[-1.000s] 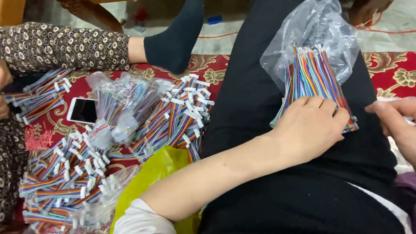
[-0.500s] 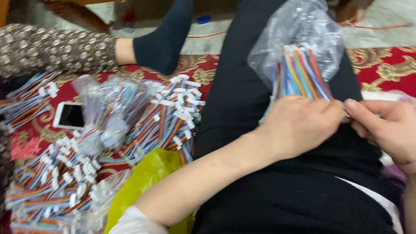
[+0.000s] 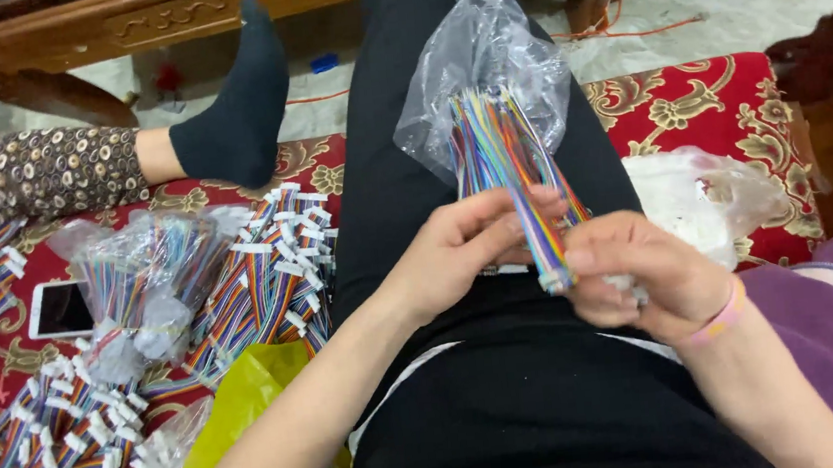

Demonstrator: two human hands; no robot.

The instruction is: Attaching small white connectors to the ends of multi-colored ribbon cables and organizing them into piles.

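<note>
Two hands meet over the person's lap, above black trousers (image 3: 511, 396). Under everything lies a red cloth with gold flower pattern (image 3: 716, 97), which covers the seat on both sides of the legs. On the left part of this cloth many flat rainbow-coloured cable bundles with white connectors (image 3: 279, 266) lie in loose piles, some of them inside clear bags (image 3: 140, 288), and a yellow plastic bag (image 3: 241, 410) lies near the left forearm. Another person's leg in a patterned trouser with a dark sock (image 3: 235, 109) stretches across the top left, and a white phone (image 3: 61, 308) lies face up on the cloth just beside the bagged cables. On the right side a clear bag with white small parts (image 3: 705, 199) rests on the cloth. On the thigh lies a crumpled clear plastic bag (image 3: 491, 57), and a bundle of rainbow ribbon cables (image 3: 505, 156) comes out of it toward the hands. The left hand (image 3: 458, 250) is closed around the lower part of this bundle. The right hand (image 3: 642, 280), with a pink band at the wrist, pinches with its fingers the white connector end (image 3: 553, 280) of one cable strip, just beside the left hand.
</note>
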